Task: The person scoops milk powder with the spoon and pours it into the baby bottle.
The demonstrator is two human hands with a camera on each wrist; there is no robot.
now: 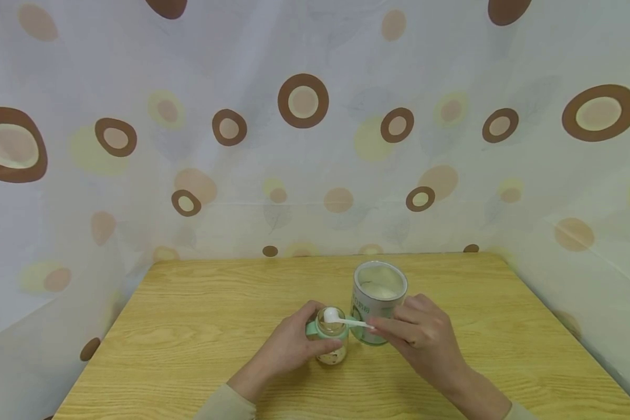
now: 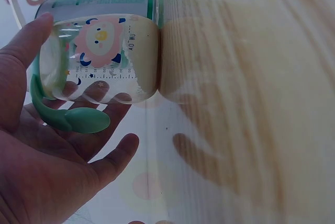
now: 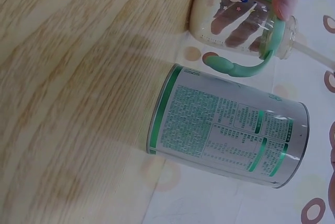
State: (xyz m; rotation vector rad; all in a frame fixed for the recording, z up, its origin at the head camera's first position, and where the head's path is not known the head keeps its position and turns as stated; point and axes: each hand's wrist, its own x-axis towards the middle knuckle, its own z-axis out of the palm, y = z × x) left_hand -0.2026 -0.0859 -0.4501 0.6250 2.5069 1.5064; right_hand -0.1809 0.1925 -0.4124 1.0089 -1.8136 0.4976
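My left hand holds a clear baby bottle around its neck, thumb in front and fingers behind. The bottle stands upright and uncapped on the table, with a green handle on each side, a printed pink animal and pale powder at the bottom. Between thumb and fingers, my right hand pinches the handle of a white scoop. The scoop's bowl is at the bottle's mouth; whether it holds powder, I cannot tell. Just right of the bottle and slightly behind it stands an open milk powder can, pale powder visible inside.
Everything stands on a wood-grain table. A pale curtain with brown rings and dots hangs behind the table and along both sides.
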